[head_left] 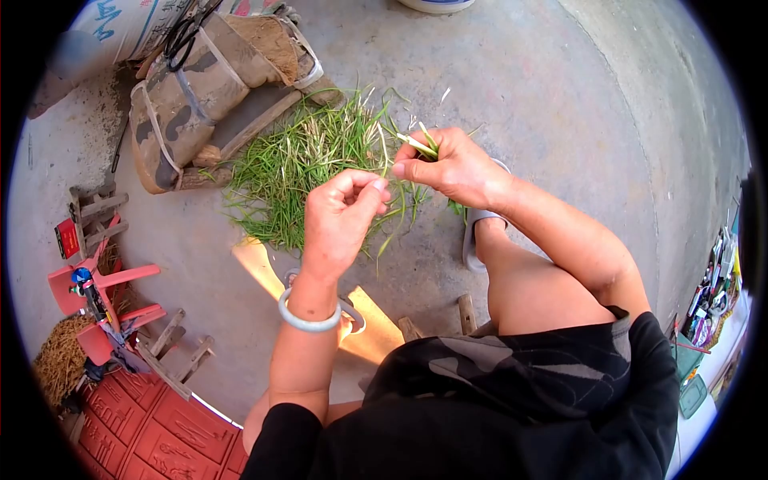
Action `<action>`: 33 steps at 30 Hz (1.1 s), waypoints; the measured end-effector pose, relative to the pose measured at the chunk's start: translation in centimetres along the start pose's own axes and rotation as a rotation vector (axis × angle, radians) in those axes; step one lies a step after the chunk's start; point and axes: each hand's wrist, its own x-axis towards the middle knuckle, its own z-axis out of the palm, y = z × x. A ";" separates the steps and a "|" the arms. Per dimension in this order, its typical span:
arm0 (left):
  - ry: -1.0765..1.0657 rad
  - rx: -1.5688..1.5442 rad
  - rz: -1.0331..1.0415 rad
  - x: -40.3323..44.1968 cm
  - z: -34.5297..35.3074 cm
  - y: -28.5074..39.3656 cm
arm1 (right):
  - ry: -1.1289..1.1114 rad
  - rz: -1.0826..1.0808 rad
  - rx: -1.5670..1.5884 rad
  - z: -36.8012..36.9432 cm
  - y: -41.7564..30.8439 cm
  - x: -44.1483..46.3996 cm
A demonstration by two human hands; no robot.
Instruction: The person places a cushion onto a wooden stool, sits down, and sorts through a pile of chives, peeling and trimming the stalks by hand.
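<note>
My right hand (460,170) is closed around a few thick green stalks (420,144) with pale cut-looking ends. Its thumb and forefinger nearly meet the fingertips of my left hand (342,214). That hand is closed in a pinch on a thin pale-green strand (384,156), which stands up between the two hands. Just beyond them on the floor lies a loose pile of long green leaves and whitish strips (300,156). A pale bangle (310,317) circles my left wrist.
A padded wooden stool or frame (192,100) lies behind the pile. Left of me are a small red chair (104,280), straw (64,356) and a red panelled surface (152,424). My slippered foot (480,232) rests near the right hand. Assorted goods (720,280) line the right edge.
</note>
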 end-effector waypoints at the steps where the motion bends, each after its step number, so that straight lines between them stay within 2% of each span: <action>1: -0.011 0.015 -0.002 0.0 0.0 0.0 | 0.007 -0.041 -0.030 0.0 0.1 0.1; 7: -0.008 -0.047 0.014 0.2 0.9 0.6 | -0.011 -0.110 -0.124 1.1 -0.1 -0.5; 11: -0.030 -0.047 -0.001 0.2 0.5 -0.4 | 0.005 -0.068 -0.159 0.8 -0.4 -0.5; 14: -0.021 -0.063 -0.019 0.1 0.5 -0.4 | 0.049 -0.156 -0.286 0.8 0.0 -0.3; 17: -0.019 -0.070 -0.047 0.0 0.6 -0.1 | 0.083 -0.189 -0.208 0.6 -0.2 -0.1; 21: -0.053 -0.146 -0.059 -0.2 0.5 0.0 | 0.110 -0.089 -0.165 -0.1 0.1 0.4; 24: -0.092 -0.313 -0.090 -0.5 0.2 0.0 | 0.163 -0.039 -0.185 -1.0 1.1 1.3; 31: -0.049 -0.422 -0.096 -0.6 0.1 0.2 | 0.086 0.031 -0.265 -1.1 -0.3 0.4; 33: -0.023 -0.413 -0.086 -0.5 0.3 0.3 | 0.013 0.061 -0.019 -0.6 0.1 0.2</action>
